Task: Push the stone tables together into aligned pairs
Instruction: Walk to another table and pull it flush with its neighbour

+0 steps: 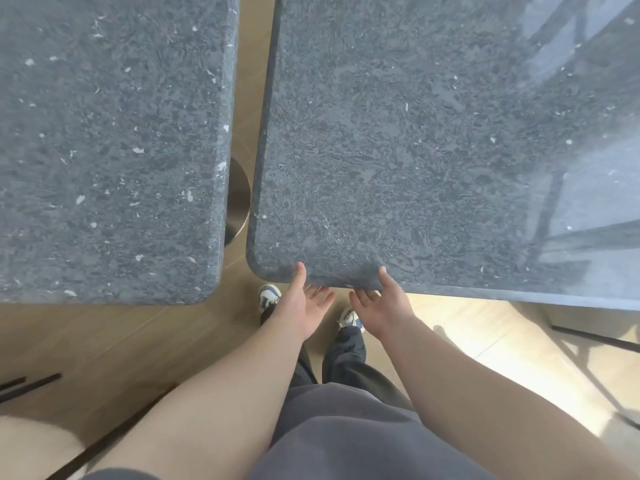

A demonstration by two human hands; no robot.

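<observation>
Two dark grey speckled stone tables fill the upper view. The left table (104,140) and the right table (415,140) stand apart, with a narrow gap between them that widens toward me. Their near edges are not level: the right table's edge slants away from the left one's. My left hand (304,303) grips the near edge of the right table close to its rounded left corner, thumb on top and fingers underneath. Just to its right, my right hand (384,306) holds the same edge in the same way.
A round metal table base (239,199) shows through the gap between the tops. Wooden floor lies below, with my feet in sneakers (270,297) under the table's edge. Dark thin chair legs (595,337) stand at the right, and more dark bars (31,382) at the lower left.
</observation>
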